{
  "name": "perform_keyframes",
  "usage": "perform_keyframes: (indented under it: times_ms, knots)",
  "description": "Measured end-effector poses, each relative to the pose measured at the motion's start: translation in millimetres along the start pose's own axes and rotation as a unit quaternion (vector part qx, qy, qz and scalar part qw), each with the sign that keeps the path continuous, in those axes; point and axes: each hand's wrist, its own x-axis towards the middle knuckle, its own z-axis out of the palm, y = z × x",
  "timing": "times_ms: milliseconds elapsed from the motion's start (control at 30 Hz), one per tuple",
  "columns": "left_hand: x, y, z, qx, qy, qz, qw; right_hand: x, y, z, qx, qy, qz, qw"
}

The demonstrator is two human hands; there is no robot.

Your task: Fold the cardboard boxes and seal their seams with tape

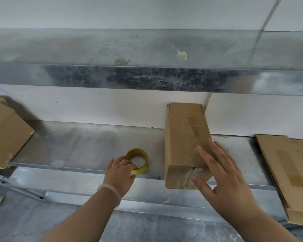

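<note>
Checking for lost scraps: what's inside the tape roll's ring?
Only bare metal shelf shows through the tape roll; the left hand grips its near rim, covering that part.

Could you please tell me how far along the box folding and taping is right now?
Done: the middle box is folded shut, with tape across its near end seam. In hand: the left hand grips the tape roll while the right hand spreads open over that box. Left: the flat cardboard stack on the right is unfolded; the left box has seams that cannot be judged.
</note>
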Motion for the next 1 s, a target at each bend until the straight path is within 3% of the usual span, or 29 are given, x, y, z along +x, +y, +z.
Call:
perform_keyframes:
  times_ms: [67, 200, 367, 567, 800, 1000]
  knots:
    - [0, 4, -4, 0.008, 0.033, 0.023, 0.999, 6, -8, -3, -0.011, -0.002, -0.019, 1.000]
    - [-11, 28, -32, -0.125, 0.166, 0.091, 0.974, 26, -30, -7, -0.012, 0.000, -0.050, 0.999]
    - [-24, 56, -89, -0.206, 0.238, 0.173, 0.933, 58, -60, -2, -0.003, -0.095, -0.036, 0.995]
    - [-31, 61, -123, -0.215, 0.223, 0.171, 0.936, 66, -72, -7, 0.116, -0.012, 0.045, 0.992]
    - [-33, 47, -141, -0.183, 0.204, 0.206, 0.940, 70, -88, -21, 0.107, -0.094, 0.092, 0.986]
    - [-27, 38, -164, -0.180, 0.123, 0.198, 0.956, 59, -103, -29, 0.193, -0.092, 0.166, 0.963]
